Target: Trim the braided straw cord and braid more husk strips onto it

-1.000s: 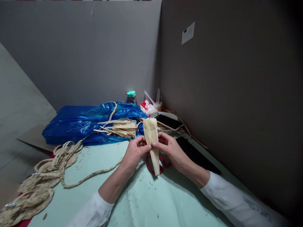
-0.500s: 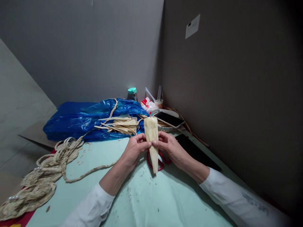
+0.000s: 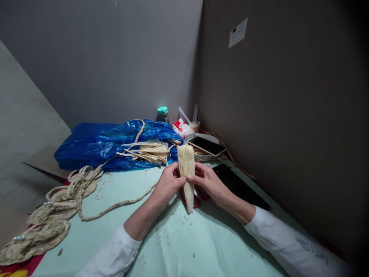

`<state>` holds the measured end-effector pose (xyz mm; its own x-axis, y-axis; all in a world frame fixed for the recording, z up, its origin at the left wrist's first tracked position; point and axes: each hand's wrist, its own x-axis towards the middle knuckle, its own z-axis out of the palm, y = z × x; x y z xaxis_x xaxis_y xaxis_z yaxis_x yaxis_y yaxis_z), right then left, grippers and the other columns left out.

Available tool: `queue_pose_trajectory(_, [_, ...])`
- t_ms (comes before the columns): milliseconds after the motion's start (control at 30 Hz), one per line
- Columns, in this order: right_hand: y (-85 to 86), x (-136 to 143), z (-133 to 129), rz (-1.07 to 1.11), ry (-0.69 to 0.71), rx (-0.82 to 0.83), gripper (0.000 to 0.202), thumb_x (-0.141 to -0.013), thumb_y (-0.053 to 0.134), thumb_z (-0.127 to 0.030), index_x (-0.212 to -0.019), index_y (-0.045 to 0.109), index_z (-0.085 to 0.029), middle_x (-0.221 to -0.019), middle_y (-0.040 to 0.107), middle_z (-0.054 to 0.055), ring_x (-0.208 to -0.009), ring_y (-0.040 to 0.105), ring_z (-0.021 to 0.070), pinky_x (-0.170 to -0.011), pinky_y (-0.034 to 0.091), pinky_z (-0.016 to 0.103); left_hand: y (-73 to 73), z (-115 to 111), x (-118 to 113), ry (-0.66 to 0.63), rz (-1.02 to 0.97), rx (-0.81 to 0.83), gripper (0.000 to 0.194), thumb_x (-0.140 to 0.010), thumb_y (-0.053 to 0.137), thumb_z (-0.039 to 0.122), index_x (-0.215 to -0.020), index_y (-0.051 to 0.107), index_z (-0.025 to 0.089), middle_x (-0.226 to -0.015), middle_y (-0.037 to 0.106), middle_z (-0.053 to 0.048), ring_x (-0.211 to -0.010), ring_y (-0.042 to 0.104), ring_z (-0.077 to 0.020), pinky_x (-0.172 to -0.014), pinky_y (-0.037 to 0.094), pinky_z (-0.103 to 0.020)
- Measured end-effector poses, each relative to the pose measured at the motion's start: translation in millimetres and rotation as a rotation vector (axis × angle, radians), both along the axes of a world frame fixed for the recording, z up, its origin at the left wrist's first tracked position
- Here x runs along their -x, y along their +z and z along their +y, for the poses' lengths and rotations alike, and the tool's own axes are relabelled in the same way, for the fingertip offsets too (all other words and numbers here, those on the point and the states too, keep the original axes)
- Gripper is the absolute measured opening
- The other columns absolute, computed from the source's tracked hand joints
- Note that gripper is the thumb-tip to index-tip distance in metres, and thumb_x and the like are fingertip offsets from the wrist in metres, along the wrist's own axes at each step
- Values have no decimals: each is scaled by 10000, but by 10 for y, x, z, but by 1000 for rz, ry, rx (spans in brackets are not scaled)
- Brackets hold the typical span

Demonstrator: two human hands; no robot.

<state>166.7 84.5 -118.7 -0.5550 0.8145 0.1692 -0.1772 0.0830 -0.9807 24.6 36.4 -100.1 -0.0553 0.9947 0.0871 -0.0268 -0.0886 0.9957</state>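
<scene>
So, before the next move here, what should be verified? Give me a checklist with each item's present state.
1. Husk held from both sides: ok, between the fingers of the left hand and right hand.
2. Husk's wide end up: ok, the narrow end points down.
3. Red handles clear of the husk: cannot tell, partly hidden behind it.
4. Phone apart from the hands: ok.
5. Table free of scraps: not ok, several lie on it.
6. Rope clear of the left wrist: cannot tell.
</scene>
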Motion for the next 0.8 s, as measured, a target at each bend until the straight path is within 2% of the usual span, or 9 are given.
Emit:
queue_pose_trajectory(200, [11,-4,-13,14,69,41,320,-696,737,-299,-980,663,-173,-964,697,47,-866,635,204,-809,474,326,74,-22,22,-104,-56,45,347,-571,618,111,-912,683,123,-872,705,-84,-838,634,-233,-751,487,-319])
queue_pose_trajectory(433, [-12,28,-48,-7,7,21,376,-671,755,-320,-993,630,-170,-994,684,58,-869,632,219,-792,492,335,-24,23,49,-71,84,-6,364,-615,642,92,-977,666,122,-971,708,-96,-930,642,-256,-812,489,-336])
queue_pose_trajectory(567, [16,2,-17,23,-17,7,357,-679,747,-289,-984,598,-179,-1028,679,58,-964,630,232,-845,483,334,92,-11,50,-82,0,15,383,-632,658,116,-1015,670,123,-986,717,-87,-932,647,-243,-830,477,-319])
queue_pose_trajectory(667, [49,-17,-11,73,12,18,374,-703,713,-260,-1045,577,-190,-1092,665,57,-1046,611,236,-882,466,335,189,-37,57,-84,-30,42,365,-622,665,116,-986,695,123,-956,724,-80,-889,644,-222,-787,471,-290])
queue_pose_trajectory(800, [85,-24,-43,77,33,28,312,-738,673,-262,-1028,577,-196,-1114,655,57,-1040,602,229,-899,448,344,179,-28,84,-143,-146,151,292,-643,644,142,-924,710,104,-903,717,-96,-828,635,-204,-752,476,-286])
